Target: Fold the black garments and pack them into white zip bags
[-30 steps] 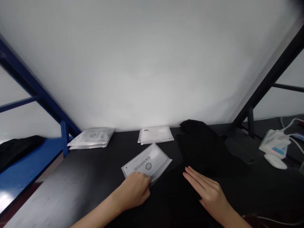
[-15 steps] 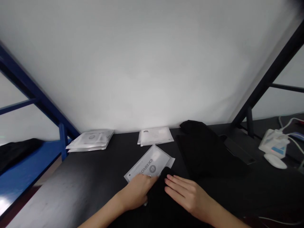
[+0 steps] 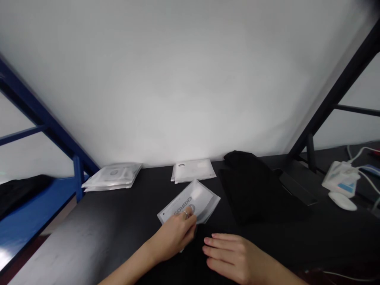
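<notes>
Pointing leftward, right hand [image 3: 236, 256] near curled left hand [image 3: 175, 234].

white mouse [image 3: 342, 201] beside white box [image 3: 337, 177] | blue frame [image 3: 56, 130], left | black frame [image 3: 333, 99], right

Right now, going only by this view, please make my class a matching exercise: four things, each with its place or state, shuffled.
Things
1. Printed pouch
2. Mouse
3. Right hand
4. Blue surface

Places and states
A. Fingers stretched out
B. Bearing dark cloth
C. Touched by the left hand
D. Next to a white box-like object

Pairs: 1-C, 2-D, 3-A, 4-B
</notes>
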The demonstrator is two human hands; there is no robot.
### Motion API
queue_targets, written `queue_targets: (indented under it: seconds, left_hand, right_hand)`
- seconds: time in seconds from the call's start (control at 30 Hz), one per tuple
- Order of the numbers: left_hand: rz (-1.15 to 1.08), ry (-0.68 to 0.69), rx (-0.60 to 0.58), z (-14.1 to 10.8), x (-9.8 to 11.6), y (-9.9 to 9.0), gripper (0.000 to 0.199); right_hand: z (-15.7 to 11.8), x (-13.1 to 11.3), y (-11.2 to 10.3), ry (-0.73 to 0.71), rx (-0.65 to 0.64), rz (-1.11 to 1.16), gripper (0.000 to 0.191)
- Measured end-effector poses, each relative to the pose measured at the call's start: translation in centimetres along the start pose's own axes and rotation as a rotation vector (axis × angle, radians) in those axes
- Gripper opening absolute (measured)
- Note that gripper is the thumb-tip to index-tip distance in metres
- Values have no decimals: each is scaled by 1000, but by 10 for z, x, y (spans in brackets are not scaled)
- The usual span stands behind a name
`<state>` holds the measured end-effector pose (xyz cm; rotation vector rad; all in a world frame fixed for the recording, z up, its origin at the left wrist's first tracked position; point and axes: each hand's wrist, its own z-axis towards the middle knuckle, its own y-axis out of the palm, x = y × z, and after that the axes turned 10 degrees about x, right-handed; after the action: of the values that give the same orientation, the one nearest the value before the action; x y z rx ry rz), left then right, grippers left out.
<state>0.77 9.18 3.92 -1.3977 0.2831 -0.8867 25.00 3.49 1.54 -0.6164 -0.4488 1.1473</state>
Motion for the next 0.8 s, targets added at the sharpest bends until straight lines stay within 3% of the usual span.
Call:
queue_targets:
  seconds: [0.13,0.23,0.33,0.47,0.7,0.8]
  left_hand:
    - [-30,112,73,-3,-5,-5,20]
    - [-81,193,-26,-5,-7,-10,28]
    - [-170,169,-135,-6,-7,-16,33]
    - [-255,142,-163,-6,-6,-20,30]
    - [-395,165,-168,-6,2,-23,48]
    - [-439,143,-146,-7,3,-23,52]
  right_hand:
    - [-3,-1,4,-44,-95,8,24]
    - [-3,5,5,-41,-82,18,22]
    - [0,18,-2,1,-79,21,24]
    - [4,29,-11,73,-114,-9,32]
    - [16,14,0,3,56,-43,25]
    - [12,14,4,151,101,-223,24]
